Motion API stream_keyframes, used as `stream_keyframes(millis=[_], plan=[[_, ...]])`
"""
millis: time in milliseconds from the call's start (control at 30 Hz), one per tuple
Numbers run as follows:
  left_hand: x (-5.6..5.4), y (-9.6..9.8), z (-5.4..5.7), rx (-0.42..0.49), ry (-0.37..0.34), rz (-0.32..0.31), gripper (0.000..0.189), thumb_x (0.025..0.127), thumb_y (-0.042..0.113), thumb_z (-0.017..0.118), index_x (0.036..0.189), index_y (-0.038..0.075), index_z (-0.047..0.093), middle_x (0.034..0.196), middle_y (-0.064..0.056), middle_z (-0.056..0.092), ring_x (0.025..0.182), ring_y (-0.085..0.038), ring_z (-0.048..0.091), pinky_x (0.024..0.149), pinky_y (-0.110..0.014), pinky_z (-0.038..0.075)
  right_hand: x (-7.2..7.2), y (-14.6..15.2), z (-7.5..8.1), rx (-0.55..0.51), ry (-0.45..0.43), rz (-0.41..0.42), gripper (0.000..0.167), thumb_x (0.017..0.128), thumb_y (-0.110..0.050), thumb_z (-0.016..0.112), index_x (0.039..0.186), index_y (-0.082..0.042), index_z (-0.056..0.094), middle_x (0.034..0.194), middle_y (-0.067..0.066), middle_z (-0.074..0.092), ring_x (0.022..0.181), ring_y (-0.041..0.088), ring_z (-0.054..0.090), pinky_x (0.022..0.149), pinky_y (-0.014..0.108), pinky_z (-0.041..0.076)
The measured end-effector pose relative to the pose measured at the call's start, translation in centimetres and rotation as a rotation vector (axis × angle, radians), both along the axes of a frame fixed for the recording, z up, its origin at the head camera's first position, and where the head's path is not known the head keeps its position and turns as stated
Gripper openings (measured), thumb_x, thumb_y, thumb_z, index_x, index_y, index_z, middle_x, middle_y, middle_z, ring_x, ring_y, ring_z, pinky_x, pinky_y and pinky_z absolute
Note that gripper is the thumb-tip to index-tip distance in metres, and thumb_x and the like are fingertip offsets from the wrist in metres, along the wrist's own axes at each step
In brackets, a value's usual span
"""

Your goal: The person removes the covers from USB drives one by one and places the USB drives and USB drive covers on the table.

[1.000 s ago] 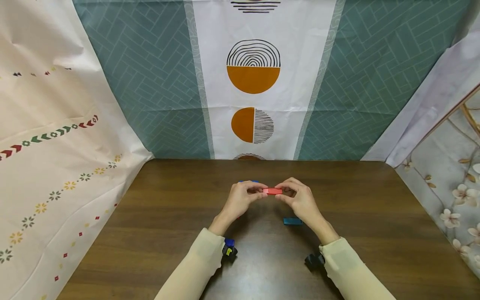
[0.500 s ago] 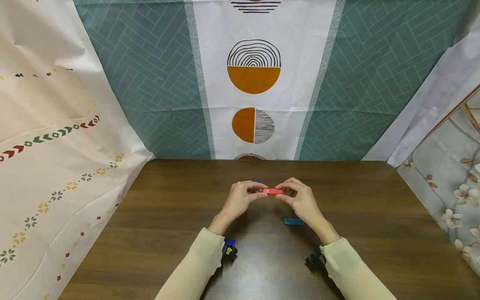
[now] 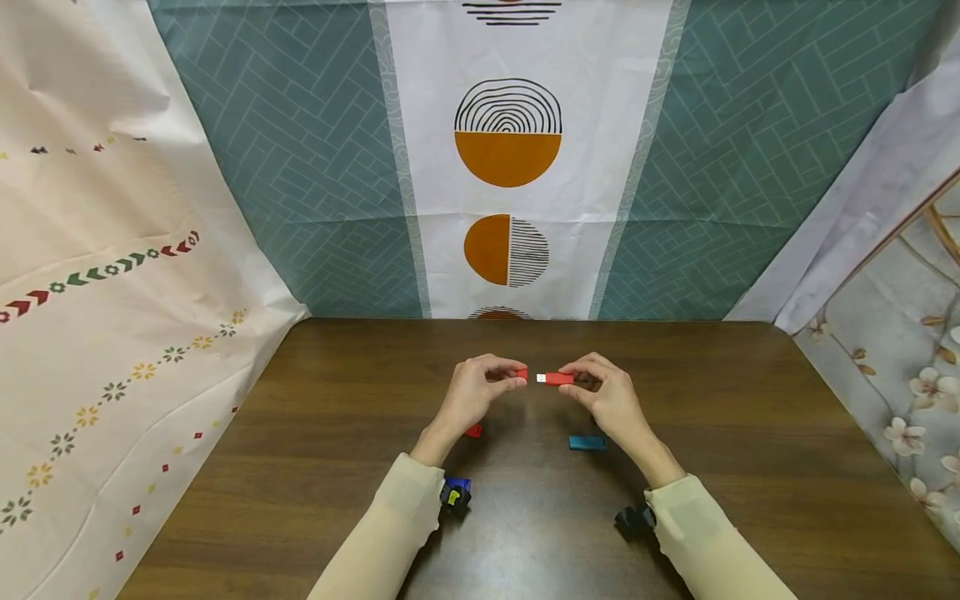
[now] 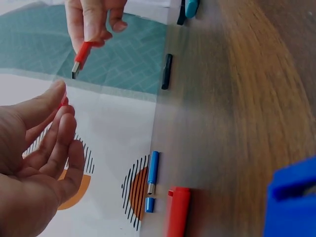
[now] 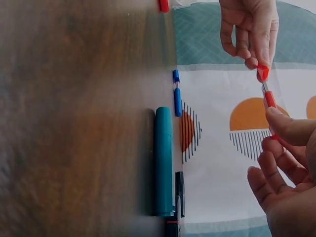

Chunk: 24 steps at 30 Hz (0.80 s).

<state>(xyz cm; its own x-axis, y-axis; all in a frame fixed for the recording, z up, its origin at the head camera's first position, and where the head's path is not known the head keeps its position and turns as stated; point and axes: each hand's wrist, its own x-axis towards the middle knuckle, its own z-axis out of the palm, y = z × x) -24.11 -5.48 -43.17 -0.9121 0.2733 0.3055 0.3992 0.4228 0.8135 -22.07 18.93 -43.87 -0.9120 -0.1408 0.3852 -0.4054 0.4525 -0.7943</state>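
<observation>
My left hand point(image 3: 474, 392) pinches a small red cap point(image 3: 522, 375) between thumb and fingertips. Facing it, my right hand point(image 3: 611, 402) holds a red USB flash drive point(image 3: 558, 378) by its body, the bare metal plug pointing left at the cap. A narrow gap parts cap and plug in the head view. Both are held above the table. In the left wrist view a blue USB flash drive point(image 4: 154, 167) lies behind them, its blue cap point(image 4: 149, 205) off at the plug end. My left hand hides that pair from the head view.
On the brown table point(image 3: 360, 400), a red object point(image 3: 473, 431) lies by my left wrist and a teal one point(image 3: 587, 442) by my right forearm. A blue object point(image 3: 459, 483) sits beside the left wrist camera. Dark slim items point(image 5: 179, 193) lie farther right. Patterned cloth point(image 3: 337, 167) hangs behind.
The red flash drive, held joined between both hands before, has come apart: the left hand has moved left with the cap, the right hand slightly right with the drive, baring the plug.
</observation>
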Motion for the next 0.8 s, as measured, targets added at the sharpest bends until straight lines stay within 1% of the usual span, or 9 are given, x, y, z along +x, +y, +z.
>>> stream_keyframes(millis=[67,167,233,333,433,533,633,800], plan=[[-0.1,0.0,0.0,-0.014,0.004,0.015,0.022,0.089,0.022,0.084,0.109,0.013,0.083,0.096,0.003,0.074,0.083,-0.011,0.066,0.073,-0.025,0.056,0.0,0.0,-0.1,0.002,0.002,-0.006,0.022,0.085,-0.005,0.085,0.106,-0.008,0.079,0.101,0.002,0.067,0.084,0.021,0.056,0.073,0.026,0.046],[-0.2,-0.2,0.0,-0.024,0.0,0.049,0.02,0.088,0.018,0.085,0.107,0.014,0.084,0.095,0.003,0.074,0.081,-0.012,0.063,0.07,-0.025,0.054,0.0,-0.1,-0.3,-0.002,-0.007,-0.011,0.022,0.084,-0.005,0.086,0.105,-0.007,0.08,0.098,0.004,0.064,0.082,0.022,0.054,0.072,0.026,0.045],[-0.3,-0.4,-0.1,-0.03,-0.017,0.063,0.019,0.088,0.017,0.085,0.107,0.014,0.084,0.096,0.003,0.074,0.081,-0.012,0.063,0.069,-0.025,0.053,0.0,-0.2,-0.4,0.001,-0.013,-0.019,0.023,0.083,-0.004,0.087,0.105,-0.007,0.08,0.094,0.004,0.062,0.081,0.022,0.054,0.07,0.026,0.045],[-0.4,-0.6,-0.2,-0.037,-0.039,0.06,0.02,0.089,0.018,0.084,0.109,0.014,0.083,0.099,0.001,0.075,0.082,-0.013,0.063,0.069,-0.026,0.053,0.0,-0.3,-0.6,0.005,-0.018,-0.029,0.024,0.082,-0.003,0.087,0.105,-0.007,0.08,0.091,0.004,0.062,0.079,0.022,0.054,0.069,0.025,0.045],[-0.6,-1.0,-0.2,-0.053,-0.046,0.052,0.021,0.091,0.019,0.082,0.111,0.014,0.083,0.102,0.0,0.076,0.084,-0.014,0.064,0.071,-0.027,0.054,0.0,-0.4,-0.8,0.011,-0.01,-0.037,0.024,0.082,-0.002,0.087,0.104,-0.007,0.08,0.09,0.003,0.062,0.078,0.021,0.054,0.068,0.025,0.045],[-0.9,-1.6,-0.5,-0.078,-0.044,0.064,0.02,0.09,0.018,0.083,0.109,0.012,0.083,0.098,0.0,0.077,0.085,-0.015,0.066,0.073,-0.028,0.055,-0.1,-0.5,-0.9,0.008,-0.004,-0.027,0.022,0.083,-0.002,0.087,0.103,-0.007,0.08,0.09,0.003,0.062,0.078,0.021,0.054,0.068,0.025,0.045],[-1.3,-2.3,-0.9,-0.103,-0.056,0.087,0.019,0.089,0.016,0.084,0.107,0.011,0.083,0.091,0.001,0.077,0.084,-0.015,0.067,0.074,-0.029,0.056,-0.1,-0.6,-0.9,0.006,-0.006,-0.015,0.022,0.083,-0.002,0.086,0.103,-0.007,0.08,0.09,0.004,0.061,0.077,0.021,0.054,0.068,0.025,0.045],[-1.7,-3.1,-1.3,-0.117,-0.084,0.099,0.02,0.088,0.015,0.085,0.108,0.011,0.083,0.087,0.001,0.077,0.082,-0.015,0.068,0.074,-0.029,0.056,0.0,-0.7,-0.9,0.007,-0.011,-0.027,0.021,0.083,0.0,0.087,0.102,-0.007,0.08,0.089,0.003,0.061,0.077,0.021,0.054,0.067,0.025,0.045]])
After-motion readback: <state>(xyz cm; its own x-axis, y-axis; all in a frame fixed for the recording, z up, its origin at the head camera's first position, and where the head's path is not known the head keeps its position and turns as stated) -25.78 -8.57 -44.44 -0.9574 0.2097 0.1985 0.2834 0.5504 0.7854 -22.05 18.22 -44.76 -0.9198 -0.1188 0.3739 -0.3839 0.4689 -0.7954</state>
